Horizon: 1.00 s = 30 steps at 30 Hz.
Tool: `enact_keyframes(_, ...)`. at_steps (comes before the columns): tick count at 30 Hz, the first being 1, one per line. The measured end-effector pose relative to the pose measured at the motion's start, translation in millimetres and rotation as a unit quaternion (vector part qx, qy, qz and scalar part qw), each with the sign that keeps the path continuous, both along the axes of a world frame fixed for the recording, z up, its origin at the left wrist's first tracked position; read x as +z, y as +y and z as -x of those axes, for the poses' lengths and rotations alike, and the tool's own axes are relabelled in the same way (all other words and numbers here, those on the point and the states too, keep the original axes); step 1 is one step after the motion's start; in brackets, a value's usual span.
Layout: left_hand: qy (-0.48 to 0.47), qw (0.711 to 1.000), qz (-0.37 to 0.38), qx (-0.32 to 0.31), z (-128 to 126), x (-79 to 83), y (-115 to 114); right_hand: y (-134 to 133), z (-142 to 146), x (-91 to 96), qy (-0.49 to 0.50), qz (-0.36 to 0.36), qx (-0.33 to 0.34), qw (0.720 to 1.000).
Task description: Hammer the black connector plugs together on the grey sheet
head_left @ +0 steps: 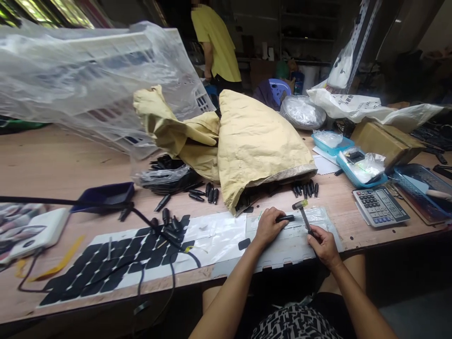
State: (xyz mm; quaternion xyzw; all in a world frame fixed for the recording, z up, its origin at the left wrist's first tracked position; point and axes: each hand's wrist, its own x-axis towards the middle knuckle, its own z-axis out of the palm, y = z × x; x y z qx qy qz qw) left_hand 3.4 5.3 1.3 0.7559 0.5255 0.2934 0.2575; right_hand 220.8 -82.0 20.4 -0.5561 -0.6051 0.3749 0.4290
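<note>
Head camera: the left hand [271, 227] is holding a black part [288, 218] over the near plastic sheet [271, 259], fingers curling around it. To its right, the right hand [325, 245] is gripping a hammer [304, 217] by the handle. A beige bag [263, 141] is lying beyond; a calculator [380, 206] is sitting farther right.

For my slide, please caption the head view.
Left hand holding a black part, right hand a hammer, at a cluttered table.

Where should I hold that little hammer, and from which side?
Probably grip the hammer by the near end of its handle, from the near right, where the right hand holds it: the slim handle points toward the near side, the head away.
</note>
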Motion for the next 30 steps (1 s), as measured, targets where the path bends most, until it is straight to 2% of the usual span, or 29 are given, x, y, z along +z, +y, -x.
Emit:
enact_keyframes(6,-0.003,1.000,0.004,0.008,0.3,-0.5,0.4,-0.3,3.9,7.1,-0.060,-0.004,0.004,0.998)
enact_keyframes(10,0.002,1.000,0.013,0.012,0.1,-3.7,2.2,-4.6,5.8,14.5,-0.100,-0.031,0.020,0.994)
enact_keyframes(15,-0.001,1.000,-0.001,0.008,1.6,-8.5,2.4,-9.1,5.8,18.5,-0.189,-0.038,-0.002,0.981)
enact_keyframes(18,-0.001,1.000,-0.003,0.006,2.0,-9.3,1.8,-9.9,7.6,23.1,-0.170,-0.024,0.007,0.985)
enact_keyframes(23,-0.004,1.000,-0.006,0.006,1.8,-7.8,1.1,-9.7,14.1,27.3,-0.153,-0.065,0.022,0.986)
enact_keyframes(26,-0.004,1.000,-0.013,0.004,1.6,-9.1,0.7,-7.7,13.1,20.0,-0.175,-0.068,0.031,0.982)
enact_keyframes(30,-0.007,1.000,-0.017,0.002,2.1,-12.4,0.4,-5.2,6.5,6.7,-0.098,-0.035,0.025,0.994)
